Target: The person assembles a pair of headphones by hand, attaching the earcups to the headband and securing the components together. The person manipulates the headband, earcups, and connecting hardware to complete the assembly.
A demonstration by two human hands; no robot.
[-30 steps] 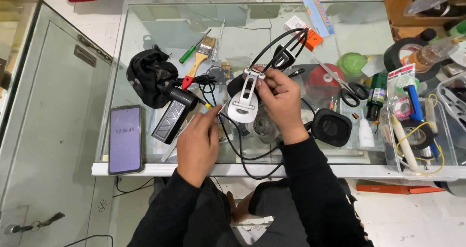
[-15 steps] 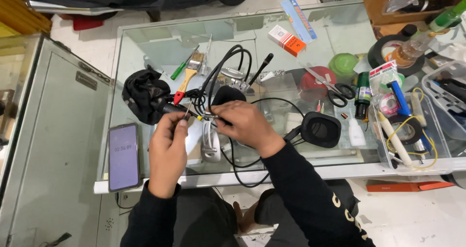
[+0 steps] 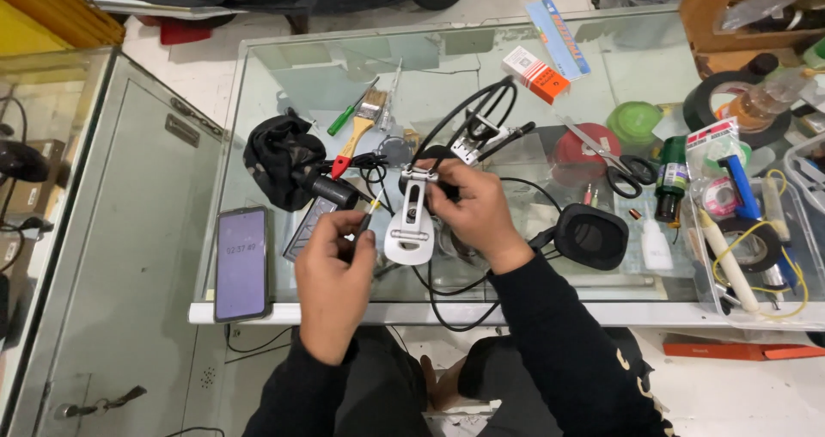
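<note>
My right hand (image 3: 468,209) grips the upper end of a white plastic headset yoke (image 3: 411,231) over the glass counter (image 3: 601,291). Black cable (image 3: 455,312) loops down from it past the counter's front edge. My left hand (image 3: 333,269) holds a thin tool (image 3: 369,213), its tip pointing up toward the white part. A black ear cushion (image 3: 593,235) lies just right of my right wrist, and a black headband with wires (image 3: 481,115) lies behind my hands.
A phone (image 3: 241,261) with a lit screen rests at the counter's left front. A black cloth (image 3: 279,158), paintbrush (image 3: 357,136), green screwdriver (image 3: 348,115), scissors (image 3: 614,162), tape rolls (image 3: 722,102) and small bottles (image 3: 670,183) crowd the glass. A clear tray (image 3: 756,299) stands right.
The white part came back up into view between my hands. My right hand shifted right and now grips its top, while my left hand brought the thin tool up beside it.
</note>
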